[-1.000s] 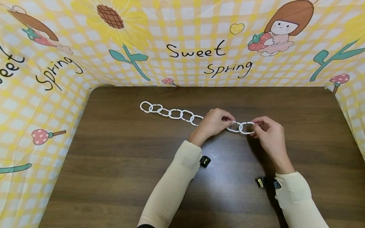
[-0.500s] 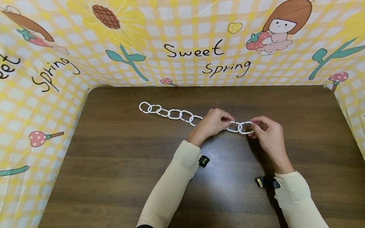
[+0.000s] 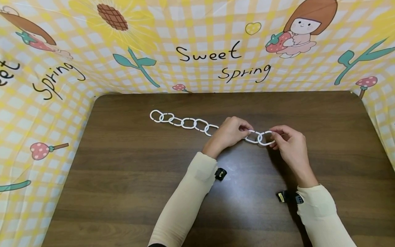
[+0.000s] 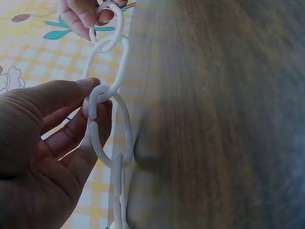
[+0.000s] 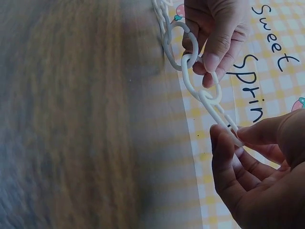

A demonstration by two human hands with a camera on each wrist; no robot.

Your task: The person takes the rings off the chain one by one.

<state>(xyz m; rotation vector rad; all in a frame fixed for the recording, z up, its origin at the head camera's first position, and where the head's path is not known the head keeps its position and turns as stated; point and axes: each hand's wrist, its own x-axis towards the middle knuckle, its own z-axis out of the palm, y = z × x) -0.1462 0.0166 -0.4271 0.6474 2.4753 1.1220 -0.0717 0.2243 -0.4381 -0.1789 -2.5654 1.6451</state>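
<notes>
A chain of white oval plastic links runs from the back left of the table toward the right. My left hand pinches it between thumb and fingers, a link or two from its right end, and covers part of it in the head view. My right hand pinches the end link by its outer side. Between the hands the last links stretch in a line. In the right wrist view the end link shows a narrow gap in its side, right by the thumb. Links in the left wrist view also have small slits.
The brown wooden table ends at a yellow checked cloth hanging along its back and sides. Small black cameras are strapped at both wrists. Light sleeves cover the forearms.
Both hands keep their grips and hardly move. The end link tilts slightly, its far side a little higher. The head view has shifted slightly.
</notes>
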